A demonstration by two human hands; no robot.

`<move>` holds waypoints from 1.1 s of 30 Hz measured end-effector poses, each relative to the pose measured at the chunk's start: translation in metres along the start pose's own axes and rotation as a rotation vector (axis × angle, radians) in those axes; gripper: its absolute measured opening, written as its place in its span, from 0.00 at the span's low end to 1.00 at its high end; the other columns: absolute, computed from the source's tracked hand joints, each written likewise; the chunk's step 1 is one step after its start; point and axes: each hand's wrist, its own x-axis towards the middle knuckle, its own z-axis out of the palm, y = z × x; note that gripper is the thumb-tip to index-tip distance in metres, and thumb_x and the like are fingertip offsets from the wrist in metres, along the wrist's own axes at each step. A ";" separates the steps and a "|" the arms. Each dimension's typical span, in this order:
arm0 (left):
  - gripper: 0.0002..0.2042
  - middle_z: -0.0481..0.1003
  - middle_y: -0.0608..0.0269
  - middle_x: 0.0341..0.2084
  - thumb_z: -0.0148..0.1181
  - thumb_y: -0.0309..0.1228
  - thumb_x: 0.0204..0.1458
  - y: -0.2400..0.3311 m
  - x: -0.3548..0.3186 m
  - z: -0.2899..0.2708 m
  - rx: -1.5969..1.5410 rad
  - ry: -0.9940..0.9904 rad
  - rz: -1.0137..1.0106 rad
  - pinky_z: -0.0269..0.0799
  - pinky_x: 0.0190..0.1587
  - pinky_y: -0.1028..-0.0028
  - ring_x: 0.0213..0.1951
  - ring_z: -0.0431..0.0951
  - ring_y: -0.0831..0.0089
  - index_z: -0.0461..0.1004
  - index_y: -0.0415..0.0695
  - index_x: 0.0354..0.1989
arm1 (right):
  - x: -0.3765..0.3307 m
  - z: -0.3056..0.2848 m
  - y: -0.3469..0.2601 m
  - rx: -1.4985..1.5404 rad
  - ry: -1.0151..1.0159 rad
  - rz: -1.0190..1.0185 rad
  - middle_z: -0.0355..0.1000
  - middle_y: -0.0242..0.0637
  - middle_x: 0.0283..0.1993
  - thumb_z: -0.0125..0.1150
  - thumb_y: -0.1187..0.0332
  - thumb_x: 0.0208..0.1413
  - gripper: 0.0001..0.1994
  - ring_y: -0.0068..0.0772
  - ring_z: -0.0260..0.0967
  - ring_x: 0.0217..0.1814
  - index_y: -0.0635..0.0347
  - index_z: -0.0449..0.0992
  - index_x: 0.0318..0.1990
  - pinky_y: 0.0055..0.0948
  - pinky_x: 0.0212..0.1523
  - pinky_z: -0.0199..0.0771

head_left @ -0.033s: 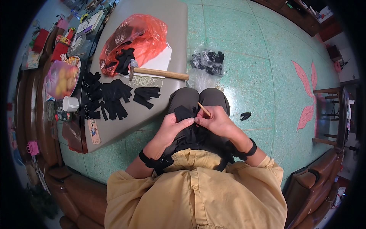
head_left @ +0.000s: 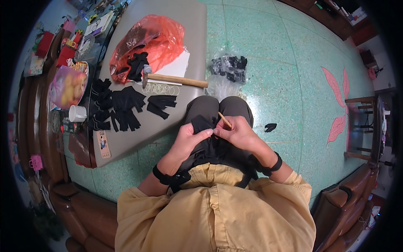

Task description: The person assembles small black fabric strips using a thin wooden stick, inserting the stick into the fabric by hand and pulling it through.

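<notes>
I sit with a heap of black fabric pieces (head_left: 210,151) on my lap. My left hand (head_left: 189,139) pinches one black fabric piece (head_left: 200,123) above my knees. My right hand (head_left: 238,133) is right beside it, touching the same piece, and grips a thin wooden stick (head_left: 225,120) whose tip points up and left at the fabric. Both wrists wear black bands.
The grey table (head_left: 184,25) at my left bears cut black fabric pieces (head_left: 121,105), a wooden-handled hammer (head_left: 176,79), rubber bands (head_left: 161,88), an orange plastic bag (head_left: 155,38) and a white mug (head_left: 77,113). A clear bag of black pieces (head_left: 228,69) and one stray piece (head_left: 270,127) lie on the green floor. A wooden chair (head_left: 365,126) stands at the right.
</notes>
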 end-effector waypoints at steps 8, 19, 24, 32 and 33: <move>0.05 0.75 0.62 0.31 0.54 0.23 0.52 0.000 0.002 -0.010 -0.026 -0.004 0.002 0.70 0.35 0.78 0.31 0.74 0.77 0.71 0.37 0.36 | -0.002 0.005 0.013 0.194 -0.019 -0.050 0.64 0.24 0.20 0.62 0.69 0.50 0.08 0.13 0.56 0.24 0.63 0.72 0.25 0.19 0.25 0.58; 0.04 0.74 0.62 0.26 0.55 0.23 0.51 -0.003 0.001 -0.008 -0.064 -0.008 0.005 0.69 0.32 0.78 0.27 0.73 0.78 0.72 0.37 0.33 | -0.002 0.006 0.003 -0.016 0.055 0.022 0.63 0.25 0.19 0.62 0.69 0.50 0.09 0.14 0.56 0.24 0.63 0.71 0.24 0.20 0.24 0.58; 0.03 0.74 0.63 0.24 0.58 0.23 0.50 0.005 0.003 -0.015 0.042 -0.009 0.021 0.69 0.32 0.79 0.27 0.73 0.78 0.72 0.37 0.31 | 0.000 0.001 0.011 0.347 -0.110 0.135 0.67 0.25 0.24 0.60 0.68 0.52 0.08 0.15 0.60 0.27 0.64 0.73 0.27 0.19 0.29 0.61; 0.04 0.74 0.62 0.22 0.58 0.25 0.50 0.016 0.001 -0.010 0.062 0.051 -0.001 0.69 0.30 0.79 0.25 0.73 0.78 0.73 0.38 0.28 | -0.002 0.012 0.000 0.503 -0.043 0.152 0.68 0.26 0.26 0.61 0.68 0.52 0.08 0.14 0.61 0.28 0.66 0.73 0.30 0.18 0.29 0.61; 0.04 0.74 0.62 0.22 0.58 0.25 0.50 0.014 0.001 -0.010 0.061 0.051 0.001 0.69 0.30 0.79 0.25 0.73 0.78 0.73 0.38 0.28 | -0.003 0.013 0.007 0.419 -0.048 0.085 0.68 0.26 0.26 0.62 0.68 0.51 0.09 0.14 0.61 0.28 0.65 0.73 0.30 0.18 0.28 0.60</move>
